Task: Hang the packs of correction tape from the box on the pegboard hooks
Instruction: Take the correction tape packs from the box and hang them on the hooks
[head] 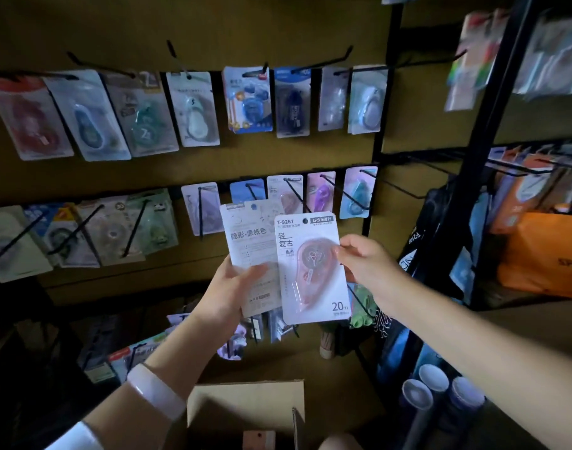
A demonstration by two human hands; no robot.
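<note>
My left hand grips a beige pack of correction tape, thumb across its front. Overlapping that pack on the right is a pink pack of correction tape, which my right hand pinches at its right edge. Both packs are held upright in front of the pegboard, just below the second row of hooks. An open cardboard box sits below my arms at the bottom centre, with a pinkish pack showing inside.
Two rows of hung tape packs cover the board, and a few upper hooks are bare. A black metal rack with an orange bag stands at the right. White-capped tubes stand at lower right.
</note>
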